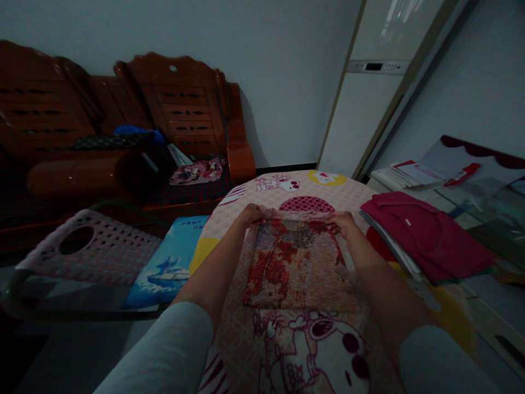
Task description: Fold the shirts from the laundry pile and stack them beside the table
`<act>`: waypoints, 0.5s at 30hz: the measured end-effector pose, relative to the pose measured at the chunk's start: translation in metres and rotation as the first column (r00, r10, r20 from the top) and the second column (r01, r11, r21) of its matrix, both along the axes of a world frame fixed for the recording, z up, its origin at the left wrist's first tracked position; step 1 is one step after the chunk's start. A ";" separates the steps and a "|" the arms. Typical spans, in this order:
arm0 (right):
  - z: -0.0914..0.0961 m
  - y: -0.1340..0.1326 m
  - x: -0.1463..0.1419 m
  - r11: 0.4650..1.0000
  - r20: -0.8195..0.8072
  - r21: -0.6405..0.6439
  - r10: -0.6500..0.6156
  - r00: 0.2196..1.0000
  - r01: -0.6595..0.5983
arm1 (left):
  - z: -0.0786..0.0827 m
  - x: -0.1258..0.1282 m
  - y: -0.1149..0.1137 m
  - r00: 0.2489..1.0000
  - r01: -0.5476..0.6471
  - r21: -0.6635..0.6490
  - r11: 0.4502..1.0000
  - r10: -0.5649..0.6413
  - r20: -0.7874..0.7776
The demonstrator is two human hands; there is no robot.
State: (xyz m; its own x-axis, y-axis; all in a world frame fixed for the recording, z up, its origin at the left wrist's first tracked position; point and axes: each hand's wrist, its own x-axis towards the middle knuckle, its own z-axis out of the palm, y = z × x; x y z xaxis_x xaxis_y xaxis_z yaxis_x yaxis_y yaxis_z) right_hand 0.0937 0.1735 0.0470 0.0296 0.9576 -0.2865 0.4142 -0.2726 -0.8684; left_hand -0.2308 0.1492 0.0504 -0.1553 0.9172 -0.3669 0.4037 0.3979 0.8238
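Observation:
A folded cloth (301, 265) with a red, orange and beige print lies flat in front of me on the patterned bedding-like cover (233, 350). At its far left corner, my left hand (253, 213) has its fingers closed on the bunched far edge. My right hand (341, 221) grips the same edge at the far right corner. Between the two hands the edge is gathered and pale pink. To the right sits a stack of folded dark pink clothing (426, 232).
A woven chair (94, 246) and a blue printed bag (176, 262) stand at the left. Behind them is a carved wooden sofa (180, 104) with cloths on it. A tall white cabinet unit (369, 104) stands at the back, and papers (410, 174) lie at the right.

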 end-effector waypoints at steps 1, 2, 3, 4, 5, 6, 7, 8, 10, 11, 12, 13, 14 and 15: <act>0.002 -0.002 0.000 0.999 -0.029 -0.025 -0.028 0.999 0.027 | 0.000 0.001 -0.001 0.999 -0.011 0.004 1.000 0.011 0.037; 0.004 -0.004 -0.001 0.998 -0.056 -0.047 -0.055 0.997 0.052 | 0.000 0.002 -0.003 0.996 -0.025 0.013 1.000 0.024 0.088; 0.007 -0.007 -0.001 0.995 -0.081 -0.064 -0.077 0.994 0.072 | -0.001 0.002 -0.006 0.988 -0.043 0.025 0.999 0.039 0.148; 0.010 -0.011 -0.002 0.994 -0.102 -0.072 -0.091 0.991 0.084 | -0.001 0.003 -0.009 0.976 -0.061 0.044 0.997 0.051 0.213; 0.013 -0.015 -0.002 0.993 -0.127 -0.074 -0.103 0.987 0.094 | -0.001 0.004 -0.013 0.961 -0.076 0.070 0.995 0.054 0.269; 0.016 -0.020 -0.002 0.992 -0.161 -0.072 -0.114 0.980 0.104 | -0.001 0.004 -0.018 0.949 -0.082 0.106 0.991 0.045 0.313; 0.019 -0.026 -0.001 0.991 -0.203 -0.064 -0.126 0.971 0.115 | 0.000 0.005 -0.023 0.938 -0.083 0.155 0.984 0.025 0.346; 0.023 -0.033 0.001 0.991 -0.253 -0.048 -0.134 0.958 0.126 | 0.002 0.005 -0.030 0.929 -0.080 0.212 0.974 -0.004 0.371; 0.028 -0.050 0.007 0.990 -0.360 0.007 -0.128 0.924 0.140 | 0.008 0.004 -0.046 0.913 -0.069 0.338 0.939 -0.077 0.400; 0.030 -0.060 0.012 0.990 -0.402 0.045 -0.106 0.909 0.136 | 0.011 0.003 -0.056 0.911 -0.065 0.403 0.913 -0.110 0.397; 0.032 -0.071 0.018 0.989 -0.428 0.086 -0.071 0.901 0.119 | 0.015 0.002 -0.068 0.914 -0.058 0.463 0.884 -0.139 0.380; 0.033 -0.083 0.024 0.987 -0.445 0.127 -0.030 0.895 0.096 | 0.018 0.000 -0.081 0.921 -0.049 0.513 0.857 -0.160 0.354; 0.033 -0.095 0.031 0.984 -0.453 0.166 0.013 0.891 0.071 | 0.021 -0.001 -0.095 0.929 -0.036 0.549 0.835 -0.174 0.326; 0.032 -0.109 0.038 0.979 -0.453 0.198 0.051 0.890 0.044 | 0.022 -0.003 -0.110 0.935 -0.024 0.570 0.821 -0.183 0.303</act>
